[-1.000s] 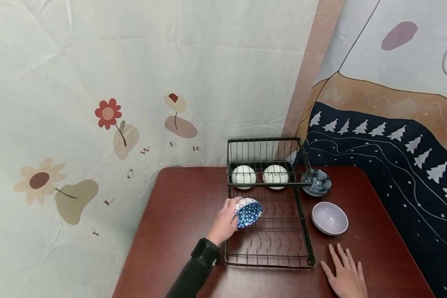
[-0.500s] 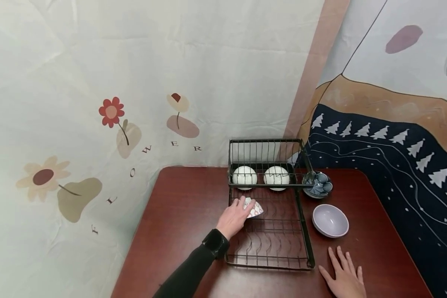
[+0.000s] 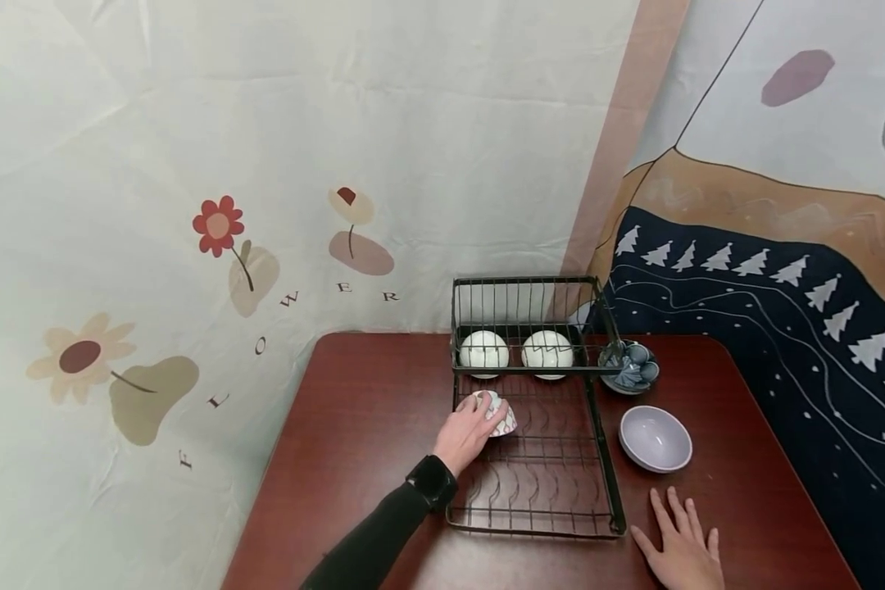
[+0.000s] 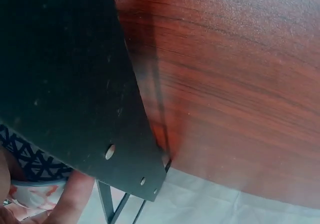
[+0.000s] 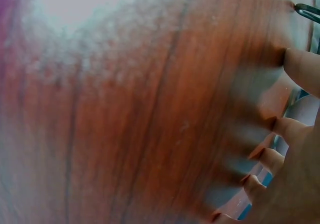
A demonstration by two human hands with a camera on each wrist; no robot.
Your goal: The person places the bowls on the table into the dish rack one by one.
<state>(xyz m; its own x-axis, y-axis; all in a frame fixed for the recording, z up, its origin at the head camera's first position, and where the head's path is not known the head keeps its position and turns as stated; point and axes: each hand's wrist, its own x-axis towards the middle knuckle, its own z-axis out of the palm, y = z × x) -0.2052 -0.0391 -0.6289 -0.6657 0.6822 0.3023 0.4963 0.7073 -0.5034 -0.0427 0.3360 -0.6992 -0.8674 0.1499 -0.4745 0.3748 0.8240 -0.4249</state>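
Note:
In the head view my left hand [image 3: 465, 434] grips a small patterned bowl [image 3: 505, 421], tipped mouth-down over the lower tier of a black two-tier dish rack [image 3: 606, 459]. The left wrist view shows the bowl's blue triangle-patterned inside [image 4: 35, 164] and its pale outside with reddish marks, partly hidden behind a dark panel [image 4: 65, 84]. Fingers curve round its side. My right hand [image 3: 680, 545] rests flat on the table, fingers spread, below a lilac bowl [image 3: 655, 440]. The right wrist view has its fingertips on the wood.
Two white bowls [image 3: 484, 352] sit upside down at the rack's back. Right of the rack stands a blue-grey dish [image 3: 629, 367] with rounded shapes in it. The brown table [image 3: 369, 410] meets a printed cloth backdrop [image 3: 413, 164] behind.
The patterned bowl has turned from showing its blue inside to mouth-down, and my left hand has come over its top. The right hand stays on the table.

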